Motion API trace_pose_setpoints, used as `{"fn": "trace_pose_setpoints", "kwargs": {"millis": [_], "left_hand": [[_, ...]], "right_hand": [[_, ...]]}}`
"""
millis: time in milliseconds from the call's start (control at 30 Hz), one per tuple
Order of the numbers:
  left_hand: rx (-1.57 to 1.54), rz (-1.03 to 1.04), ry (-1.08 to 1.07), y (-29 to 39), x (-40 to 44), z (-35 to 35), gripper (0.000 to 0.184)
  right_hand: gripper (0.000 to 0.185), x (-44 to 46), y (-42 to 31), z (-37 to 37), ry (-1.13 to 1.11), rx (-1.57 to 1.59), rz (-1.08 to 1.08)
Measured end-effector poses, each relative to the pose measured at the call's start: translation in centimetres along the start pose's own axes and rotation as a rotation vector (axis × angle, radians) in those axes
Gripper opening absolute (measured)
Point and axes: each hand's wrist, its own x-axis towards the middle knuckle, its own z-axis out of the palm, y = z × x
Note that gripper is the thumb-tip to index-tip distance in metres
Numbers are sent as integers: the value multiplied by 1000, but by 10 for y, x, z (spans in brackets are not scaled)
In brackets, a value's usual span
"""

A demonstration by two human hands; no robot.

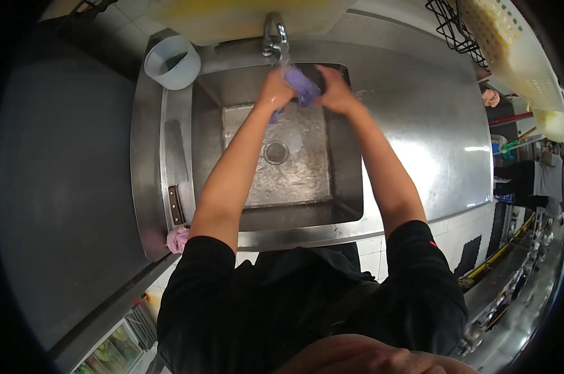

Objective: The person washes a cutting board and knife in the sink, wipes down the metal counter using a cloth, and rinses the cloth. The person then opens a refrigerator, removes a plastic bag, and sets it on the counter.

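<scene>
A wet purple cloth (302, 86) hangs between my two hands, under the running stream of the faucet (274, 38). My left hand (275, 90) is closed round the cloth's left part. At its right end, my right hand (336, 91) has its fingers curved against the cloth; motion blurs them, so how firmly they grip is unclear. Both hands are over the far part of the steel sink (282, 181), above its round drain (276, 152). A little purple shows below my left hand.
On the left ledge lies a knife with a brown handle (176, 205), near a pink cloth (178, 239). A white bucket (173, 62) stands at the back left corner. Steel counter (431, 143) extends rightward. A person (547, 181) is far right.
</scene>
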Motion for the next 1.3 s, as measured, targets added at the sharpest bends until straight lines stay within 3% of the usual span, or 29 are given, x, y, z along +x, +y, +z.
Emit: {"fn": "trace_pose_setpoints", "kwargs": {"millis": [67, 133, 167, 200, 267, 300, 333, 400, 433, 467, 500, 533, 600, 633, 700, 767, 800, 833, 867, 900, 933, 967, 1000, 1067, 1100, 1167, 1267, 1300], "left_hand": [[83, 47, -97, 9, 3, 9, 41], [-301, 27, -113, 1, 3, 10, 48], [-685, -78, -186, -24, 1, 5, 55], [-682, -78, -186, -29, -6, 0, 55], [-1372, -143, 36, -35, -26, -8, 60], [-1244, -322, 143, -49, -27, -2, 52], [-1243, -323, 140, -59, -34, 1, 52], [-1288, -761, -60, -73, -47, 8, 47], [-1287, -756, -79, -77, -50, 13, 47], [-1504, -696, -71, -81, -52, 21, 49], [-1718, -639, -70, -85, -50, 31, 52], [-1713, -653, -112, -98, -44, 35, 52], [-2000, -324, -87, -117, -28, 43, 51], [-2004, -335, -126, -112, -28, 37, 51], [-1926, -187, 22, -91, -28, 21, 43], [-1797, -234, 56, -75, -21, 8, 40], [-1666, -278, 114, -64, -20, 3, 38], [-1461, -202, 237, -35, -25, -1, 31], [-1463, -206, 221, -32, -22, -3, 31], [-1200, -116, 159, -32, -18, -7, 30], [-936, -29, 99, -33, -15, -10, 29], [-936, -36, 88, -35, -12, -12, 29], [-864, -29, 10, -37, -10, -15, 27], [-785, -22, -75, -34, -8, -18, 26], [-942, -9, -149, -32, -10, -17, 27], [-1099, 3, -228, -24, -14, -18, 28], [-1330, -54, -133, -19, -14, -14, 34], [-1384, -170, -123, -31, -10, -13, 38]], "right_hand": [[92, 5, -34, 16, -101, 205, -3], [86, 18, -54, 14, -127, 289, 64], [81, 21, -65, 15, -155, 377, 127], [81, 25, -65, 18, -153, 379, 127], [63, 36, -61, 26, -221, 312, 179], [63, 35, -68, 27, -217, 317, 183], [56, 32, -81, 27, -238, 281, 173], [49, 33, -100, 26, -245, 231, 159], [49, 33, -106, 24, -289, 284, 41], [50, 32, -109, 21, -330, 334, -68], [50, 32, -115, 11, -312, 320, -42], [49, 35, -124, 2, -385, 414, -87], [48, 32, -115, -12, -435, 496, -101], [46, 31, -111, -7, -372, 594, -23], [45, 28, -97, -5, -287, 691, 55], [39, 20, -79, 5, -161, 1371, 664], [39, 15, -69, 16, -142, 1368, 667], [34, 12, -58, 31, -153, 1486, 824], [29, 8, -49, 47, -165, 1602, 984], [29, 6, -45, 60, -152, 1603, 989], [26, 3, -41, 75, -291, 1693, 955], [24, -2, -37, 89, -433, 1779, 915], [24, -8, -20, 113, -425, 1784, 924], [29, -13, 13, 151, -690, 880, 226], [29, -11, -2, 131, -684, 888, 233], [32, 1, -60, 62, -866, 1382, 1182], [38, 0, -73, 51, -671, 1352, 1095], [38, -1, -70, 60, -665, 1357, 1102]]}}
